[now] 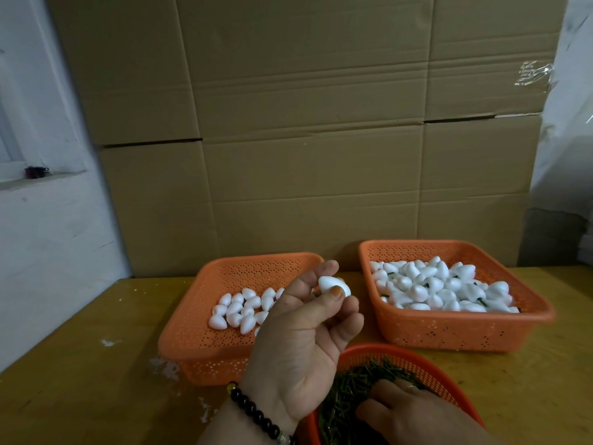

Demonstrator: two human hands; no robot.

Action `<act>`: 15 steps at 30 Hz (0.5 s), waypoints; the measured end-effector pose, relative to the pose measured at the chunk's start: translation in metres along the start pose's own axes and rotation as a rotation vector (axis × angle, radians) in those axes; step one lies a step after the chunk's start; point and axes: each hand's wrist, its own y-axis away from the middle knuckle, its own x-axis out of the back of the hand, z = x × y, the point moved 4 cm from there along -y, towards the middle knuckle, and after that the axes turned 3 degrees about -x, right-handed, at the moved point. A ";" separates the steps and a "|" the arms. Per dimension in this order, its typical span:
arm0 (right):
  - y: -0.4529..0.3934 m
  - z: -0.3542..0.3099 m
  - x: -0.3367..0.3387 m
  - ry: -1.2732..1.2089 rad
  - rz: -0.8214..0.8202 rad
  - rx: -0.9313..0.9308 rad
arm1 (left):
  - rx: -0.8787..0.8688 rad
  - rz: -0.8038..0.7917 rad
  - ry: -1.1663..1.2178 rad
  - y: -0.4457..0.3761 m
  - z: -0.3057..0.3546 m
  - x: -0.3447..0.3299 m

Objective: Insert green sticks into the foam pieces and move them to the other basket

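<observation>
My left hand (305,342) is raised palm up over the left orange basket (189,345) and pinches one white foam piece (333,285) between thumb and fingers. That basket holds several plain foam pieces (239,311). The right orange basket (462,332) is full of foam pieces with green sticks (433,287) in them. My right hand (414,412) reaches down into the round orange basket (426,361) of loose green sticks (356,383). Its fingertips are buried among the sticks, so I cannot tell whether it holds one.
All three baskets stand on a yellow wooden table (80,380). A wall of stacked cardboard boxes (305,139) rises right behind the baskets. A white wall with a window sill (41,178) is on the left. White foam crumbs (163,367) lie on the table.
</observation>
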 end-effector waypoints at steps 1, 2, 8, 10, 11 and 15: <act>0.000 0.000 0.000 0.001 0.000 0.000 | 0.009 -0.006 -0.010 0.000 0.000 0.000; 0.001 -0.001 0.000 0.001 -0.002 -0.001 | 0.018 -0.014 -0.017 0.000 -0.001 0.001; 0.002 -0.002 0.005 -0.020 -0.005 -0.002 | 0.045 -0.048 0.016 0.001 -0.002 0.001; 0.002 -0.003 0.007 -0.014 -0.003 -0.005 | 0.057 -0.051 0.065 0.000 -0.002 0.000; 0.003 -0.003 0.008 -0.009 0.001 -0.009 | 0.063 -0.053 0.092 0.000 -0.002 0.000; 0.005 -0.005 0.015 -0.014 0.007 -0.028 | 0.064 -0.051 0.151 -0.001 0.000 -0.001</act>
